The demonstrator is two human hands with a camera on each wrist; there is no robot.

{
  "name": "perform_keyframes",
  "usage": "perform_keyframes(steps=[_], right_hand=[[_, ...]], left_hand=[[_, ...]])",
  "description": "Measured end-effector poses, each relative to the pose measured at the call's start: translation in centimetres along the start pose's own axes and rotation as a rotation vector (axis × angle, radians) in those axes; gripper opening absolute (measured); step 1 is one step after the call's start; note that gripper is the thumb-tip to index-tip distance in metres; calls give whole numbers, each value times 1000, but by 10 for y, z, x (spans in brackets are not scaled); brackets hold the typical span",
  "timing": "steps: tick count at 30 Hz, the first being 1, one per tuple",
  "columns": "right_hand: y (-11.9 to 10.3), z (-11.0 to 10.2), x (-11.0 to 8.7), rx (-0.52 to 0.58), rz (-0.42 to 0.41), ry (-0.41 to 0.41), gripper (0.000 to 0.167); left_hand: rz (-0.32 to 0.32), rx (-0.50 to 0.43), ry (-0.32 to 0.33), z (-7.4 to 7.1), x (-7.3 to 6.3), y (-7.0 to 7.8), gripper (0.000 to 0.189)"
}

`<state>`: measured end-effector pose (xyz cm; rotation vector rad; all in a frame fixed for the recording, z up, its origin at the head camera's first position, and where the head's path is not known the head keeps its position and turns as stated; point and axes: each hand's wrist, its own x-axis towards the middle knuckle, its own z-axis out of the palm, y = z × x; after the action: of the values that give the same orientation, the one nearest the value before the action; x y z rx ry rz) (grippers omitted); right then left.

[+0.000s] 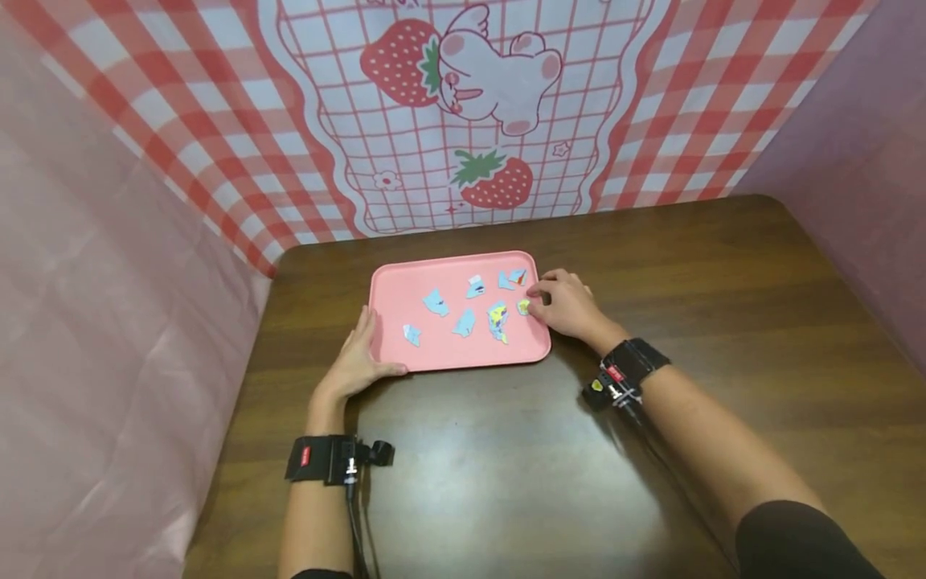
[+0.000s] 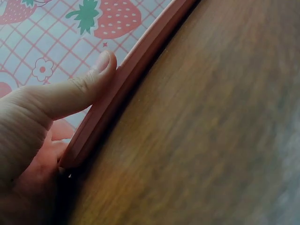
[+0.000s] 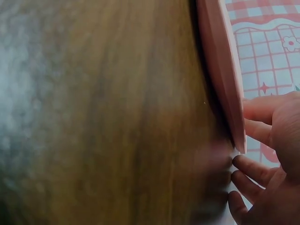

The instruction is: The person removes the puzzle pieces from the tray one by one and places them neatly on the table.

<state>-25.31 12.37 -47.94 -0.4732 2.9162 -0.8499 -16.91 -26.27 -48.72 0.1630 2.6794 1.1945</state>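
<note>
A pink tray (image 1: 434,358) lies on the brown table, with several flat light-blue cut-out pieces (image 1: 465,322) spread over it. My left hand (image 1: 354,362) holds the tray's near left corner; its thumb lies along the front wall in the left wrist view and the fingers run up the left side. At the tray's right edge, my right hand (image 1: 571,307) reaches over the rim and pinches a small yellow-and-blue piece (image 1: 524,307) between thumb and forefinger. Its other fingers stay outside the rim. The right wrist view hides the fingertips behind the tray wall.
Close to the right hand lie a blue-and-yellow piece (image 1: 497,316) and a piece with a red mark (image 1: 518,277). A strawberry-print cloth (image 1: 477,121) hangs behind the table (image 1: 687,305). Cables trail from both wrist cameras.
</note>
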Motion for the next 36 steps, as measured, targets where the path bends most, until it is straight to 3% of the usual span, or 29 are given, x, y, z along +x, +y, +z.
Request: perform_keyframes(steps=[14, 21, 29, 36], right_hand=[[-3, 4, 2, -16, 46, 19, 27], [-9, 6, 2, 37, 59, 28, 21], [-10, 9, 5, 104, 66, 93, 16], [-7, 12, 5, 193, 3, 194, 10]], left_hand=[[-17, -22, 5, 1, 5, -2, 133], [-46, -44, 6, -1, 2, -4, 133], [-55, -54, 18, 1, 3, -3, 132], [-64, -67, 12, 1, 3, -4, 131]])
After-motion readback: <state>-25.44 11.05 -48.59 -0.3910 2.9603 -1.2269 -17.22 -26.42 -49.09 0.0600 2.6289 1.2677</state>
